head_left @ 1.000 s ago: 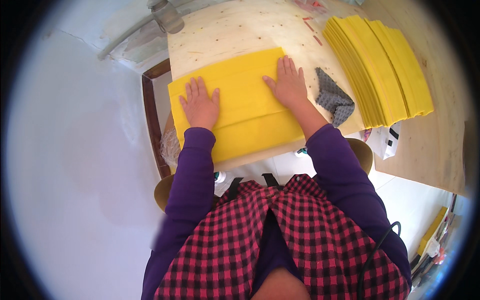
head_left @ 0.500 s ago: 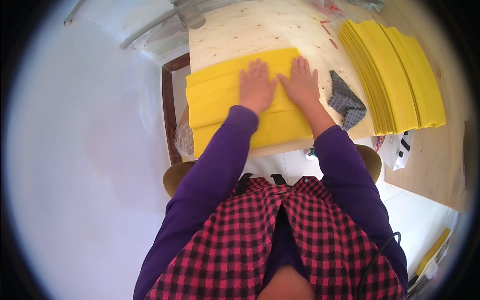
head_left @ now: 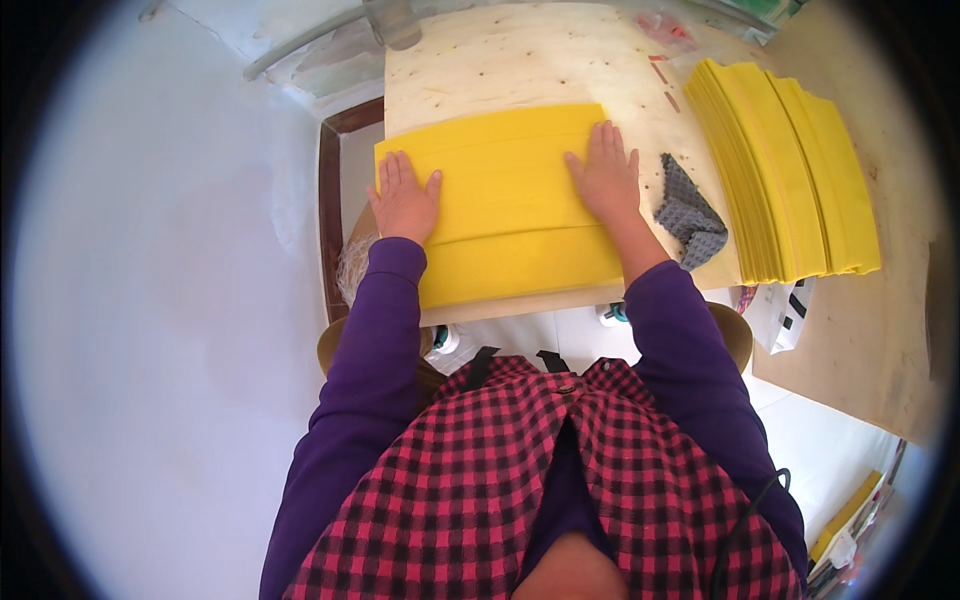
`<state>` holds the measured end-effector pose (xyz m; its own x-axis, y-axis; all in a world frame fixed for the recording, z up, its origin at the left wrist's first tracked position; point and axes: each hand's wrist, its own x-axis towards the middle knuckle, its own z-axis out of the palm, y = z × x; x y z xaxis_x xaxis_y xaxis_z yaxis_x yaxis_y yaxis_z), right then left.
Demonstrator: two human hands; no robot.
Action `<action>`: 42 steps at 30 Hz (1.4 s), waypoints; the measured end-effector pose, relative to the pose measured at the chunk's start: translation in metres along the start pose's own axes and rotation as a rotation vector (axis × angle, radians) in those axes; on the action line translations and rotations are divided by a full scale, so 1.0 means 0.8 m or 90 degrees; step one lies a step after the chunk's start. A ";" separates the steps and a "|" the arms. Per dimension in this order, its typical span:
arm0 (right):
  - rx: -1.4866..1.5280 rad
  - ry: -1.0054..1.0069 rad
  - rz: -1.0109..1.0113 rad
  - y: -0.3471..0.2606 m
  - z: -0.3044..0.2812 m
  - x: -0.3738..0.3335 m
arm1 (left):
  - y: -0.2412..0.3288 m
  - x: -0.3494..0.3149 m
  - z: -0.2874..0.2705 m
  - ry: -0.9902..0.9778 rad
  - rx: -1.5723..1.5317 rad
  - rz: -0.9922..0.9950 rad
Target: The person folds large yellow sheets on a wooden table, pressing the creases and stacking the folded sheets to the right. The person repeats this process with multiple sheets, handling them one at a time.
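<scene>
A folded yellow cloth [head_left: 505, 190] lies flat near the front edge of the wooden table, with a crease running across its lower part. My left hand [head_left: 407, 200] rests flat on its left end, fingers stretched out and thumb apart. At the right end my right hand [head_left: 605, 172] lies flat too, with its fingers pointing away from me. Neither hand grips anything. Just right of my right hand is a crumpled grey textured cloth [head_left: 690, 212].
Folded yellow cloths stand in a thick stack [head_left: 780, 170] at the table's right. Pale wooden tabletop [head_left: 500, 60] with small dark marks stretches behind. Red scraps [head_left: 665, 32] lie at the far edge. A white bag [head_left: 785, 320] is below the stack. Grey pipes [head_left: 310, 45] run at the far left.
My left hand has slid from the middle of the yellow cloth to its left end. The cloth's folds look flatter. My right hand stays at the right end.
</scene>
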<state>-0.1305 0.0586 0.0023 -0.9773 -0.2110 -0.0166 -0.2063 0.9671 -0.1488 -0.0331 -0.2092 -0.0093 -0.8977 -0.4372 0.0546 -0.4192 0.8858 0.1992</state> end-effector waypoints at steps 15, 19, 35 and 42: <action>0.044 -0.076 -0.183 -0.155 0.013 -0.021 | 0.001 -0.005 -0.003 0.005 0.002 -0.008; 0.004 -0.022 -0.160 -0.117 0.012 -0.017 | -0.002 -0.006 0.001 0.025 -0.003 0.000; 0.014 -0.025 0.035 0.010 -0.012 -0.017 | 0.005 -0.007 -0.011 0.012 0.004 -0.008; 0.025 0.048 0.013 0.012 -0.028 -0.013 | 0.006 -0.009 -0.011 -0.003 -0.003 -0.020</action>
<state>-0.1233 0.0730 0.0232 -0.9825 -0.1784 0.0539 -0.1855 0.9647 -0.1872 -0.0274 -0.2033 0.0002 -0.8849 -0.4637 0.0435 -0.4463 0.8711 0.2049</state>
